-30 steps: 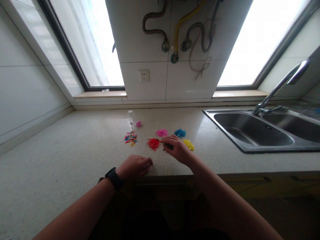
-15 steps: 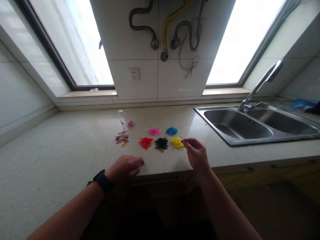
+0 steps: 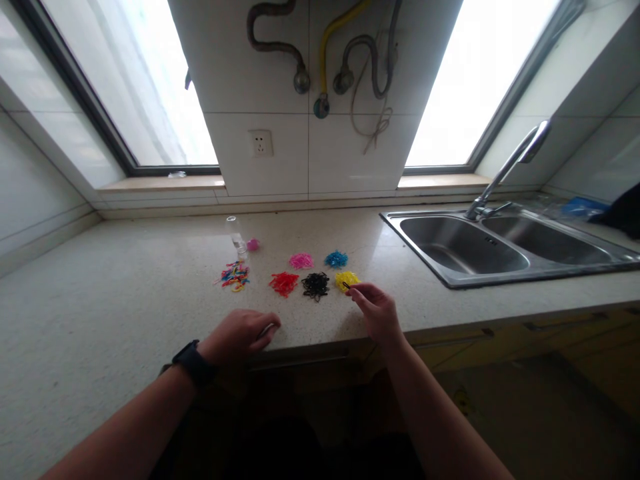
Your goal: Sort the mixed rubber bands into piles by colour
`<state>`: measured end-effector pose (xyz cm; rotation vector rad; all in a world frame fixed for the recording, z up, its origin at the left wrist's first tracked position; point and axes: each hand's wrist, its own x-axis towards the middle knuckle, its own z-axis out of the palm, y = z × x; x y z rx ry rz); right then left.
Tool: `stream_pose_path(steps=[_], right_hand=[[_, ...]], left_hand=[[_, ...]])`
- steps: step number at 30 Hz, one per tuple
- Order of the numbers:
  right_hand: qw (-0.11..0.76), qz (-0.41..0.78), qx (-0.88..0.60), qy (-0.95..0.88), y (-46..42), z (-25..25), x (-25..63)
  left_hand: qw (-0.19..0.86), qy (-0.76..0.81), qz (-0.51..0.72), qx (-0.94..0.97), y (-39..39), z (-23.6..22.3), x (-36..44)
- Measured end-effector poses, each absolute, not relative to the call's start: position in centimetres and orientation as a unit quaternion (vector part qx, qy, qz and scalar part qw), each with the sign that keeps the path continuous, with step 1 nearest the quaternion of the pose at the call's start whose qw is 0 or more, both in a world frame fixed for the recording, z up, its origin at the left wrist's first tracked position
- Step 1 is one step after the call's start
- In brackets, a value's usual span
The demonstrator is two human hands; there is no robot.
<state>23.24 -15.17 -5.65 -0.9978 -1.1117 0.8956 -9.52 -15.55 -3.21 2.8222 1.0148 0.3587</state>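
My right hand (image 3: 375,310) pinches a small black rubber band (image 3: 347,285) between thumb and forefinger, over the near side of a pile of yellow rubber bands (image 3: 345,279). To the left of it lies a pile of black rubber bands (image 3: 315,285), then a red pile (image 3: 284,284). Behind these are a pink pile (image 3: 301,261) and a blue pile (image 3: 337,259). A mixed-colour pile (image 3: 234,275) sits farther left. My left hand (image 3: 243,333) rests closed at the counter's front edge, fingers curled; what it may hold is hidden.
A clear bottle (image 3: 237,239) stands behind the mixed pile, with a pink round cap (image 3: 253,245) beside it. A steel double sink (image 3: 450,277) with a tap (image 3: 505,170) is set into the counter (image 3: 150,287) at right. Tiled wall and windows rise behind.
My right hand has moved slightly toward me, and the black rubber band in its fingers now shows clearly. The whole view has shifted a little; my left hand stays at the edge.
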Motion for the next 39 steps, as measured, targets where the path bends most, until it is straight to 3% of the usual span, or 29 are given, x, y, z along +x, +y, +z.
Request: stream_pose_path(steps=[39], right_hand=[[0.628, 0.360, -0.445, -0.527, -15.49, -4.94, 23.10]], left_hand=[[0.067, 0.338, 0.112, 0.932, -15.60, -3.03, -9.51]])
